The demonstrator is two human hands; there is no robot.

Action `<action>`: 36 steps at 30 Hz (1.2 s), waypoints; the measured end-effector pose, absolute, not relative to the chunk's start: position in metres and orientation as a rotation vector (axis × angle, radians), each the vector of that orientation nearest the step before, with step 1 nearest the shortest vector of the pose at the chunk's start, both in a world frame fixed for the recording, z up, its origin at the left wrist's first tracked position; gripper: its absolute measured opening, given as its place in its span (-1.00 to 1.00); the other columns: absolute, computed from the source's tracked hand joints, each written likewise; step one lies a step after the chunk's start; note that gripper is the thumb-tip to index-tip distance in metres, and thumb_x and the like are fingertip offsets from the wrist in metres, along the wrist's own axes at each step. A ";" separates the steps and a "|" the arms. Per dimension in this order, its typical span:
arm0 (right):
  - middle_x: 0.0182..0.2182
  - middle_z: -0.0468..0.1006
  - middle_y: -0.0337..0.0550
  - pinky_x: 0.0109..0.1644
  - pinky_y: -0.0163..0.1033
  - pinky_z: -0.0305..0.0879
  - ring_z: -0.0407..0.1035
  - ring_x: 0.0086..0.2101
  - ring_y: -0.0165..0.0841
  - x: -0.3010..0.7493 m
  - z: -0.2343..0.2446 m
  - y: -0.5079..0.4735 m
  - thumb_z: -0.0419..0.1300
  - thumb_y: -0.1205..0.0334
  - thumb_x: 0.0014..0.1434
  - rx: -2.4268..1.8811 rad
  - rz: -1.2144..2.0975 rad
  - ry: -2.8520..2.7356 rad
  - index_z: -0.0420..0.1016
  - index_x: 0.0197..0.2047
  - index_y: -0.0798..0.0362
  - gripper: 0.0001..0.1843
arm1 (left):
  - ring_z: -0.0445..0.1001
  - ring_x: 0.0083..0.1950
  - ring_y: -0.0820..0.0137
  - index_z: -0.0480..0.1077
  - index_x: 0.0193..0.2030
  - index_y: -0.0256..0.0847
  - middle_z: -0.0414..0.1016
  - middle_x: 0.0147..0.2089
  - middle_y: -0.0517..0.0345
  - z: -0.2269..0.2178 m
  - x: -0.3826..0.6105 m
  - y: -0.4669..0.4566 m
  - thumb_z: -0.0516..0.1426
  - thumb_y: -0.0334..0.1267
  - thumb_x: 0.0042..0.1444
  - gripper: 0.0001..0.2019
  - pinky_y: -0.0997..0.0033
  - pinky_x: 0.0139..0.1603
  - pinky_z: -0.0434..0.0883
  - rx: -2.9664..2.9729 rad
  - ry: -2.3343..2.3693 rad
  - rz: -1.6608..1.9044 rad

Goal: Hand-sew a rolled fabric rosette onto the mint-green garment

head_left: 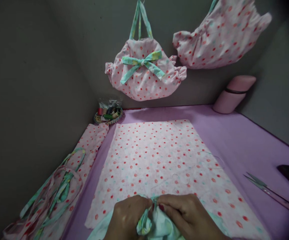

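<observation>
- Left hand and right hand meet at bottom centre of the frame, fingertips pinched shut on a bunched bit of mint-green fabric.
- The pinch point sits on the near edge of the pink dotted cloth, which lies flat mid-frame on the purple table.
- Both grips are tight, thumb against forefinger; nothing else is in either hand.
- Judgement: this looks like gathering or knotting the green piece. Keep the two pinches close, pull evenly so the folds stay even, and don't drag the pink cloth out of flat.
- Scissors lie at right, well apart from the hands.
- Finished bag with a green bow hangs upper centre; use it as a shape reference.
- Thread box sits in the far left corner.
</observation>
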State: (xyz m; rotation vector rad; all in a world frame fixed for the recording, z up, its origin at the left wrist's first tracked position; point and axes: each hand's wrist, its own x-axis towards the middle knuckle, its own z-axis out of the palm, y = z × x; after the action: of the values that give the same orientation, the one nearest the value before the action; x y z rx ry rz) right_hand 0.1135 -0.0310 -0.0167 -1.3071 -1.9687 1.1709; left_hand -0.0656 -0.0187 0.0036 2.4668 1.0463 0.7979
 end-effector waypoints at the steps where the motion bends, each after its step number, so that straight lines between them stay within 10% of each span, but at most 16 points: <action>1: -0.64 0.15 -0.38 -0.52 -0.44 0.04 0.14 -0.58 -0.51 0.113 -0.017 -0.031 -0.08 0.16 0.27 -1.307 1.175 -1.967 0.25 -0.56 0.06 -0.61 | 0.43 -0.61 0.38 0.41 -0.47 -0.32 0.44 -0.63 0.05 0.003 -0.065 -0.019 -0.04 -0.37 0.11 -0.75 0.50 -0.60 0.27 2.472 1.034 0.772; 15: -0.51 0.52 -0.23 -0.38 -0.38 0.28 0.38 -0.47 -0.40 0.117 -0.009 -0.030 -0.03 0.21 0.25 -1.226 1.283 -1.810 0.54 -0.32 0.03 -0.69 | 0.34 -0.51 0.43 0.41 -0.44 -0.26 0.46 -0.53 0.10 0.006 -0.066 -0.014 0.03 -0.13 0.15 -0.72 0.54 -0.51 0.25 1.698 1.315 0.598; 36: -0.54 0.46 -0.25 -0.45 -0.41 0.14 0.26 -0.51 -0.46 0.128 -0.006 -0.020 0.04 0.23 0.21 -1.136 1.549 -1.818 0.56 -0.36 0.12 -0.71 | 0.28 -0.40 0.44 0.42 -0.35 -0.31 0.39 -0.44 0.16 0.005 -0.071 -0.009 0.15 -0.15 0.05 -0.78 0.50 -0.36 0.22 1.220 1.093 0.529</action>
State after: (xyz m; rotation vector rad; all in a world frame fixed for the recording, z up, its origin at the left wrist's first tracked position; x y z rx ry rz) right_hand 0.1282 -0.0195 -0.0062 -1.1362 -1.8177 1.5485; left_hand -0.0714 -0.0094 0.0046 1.2196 1.0928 0.5290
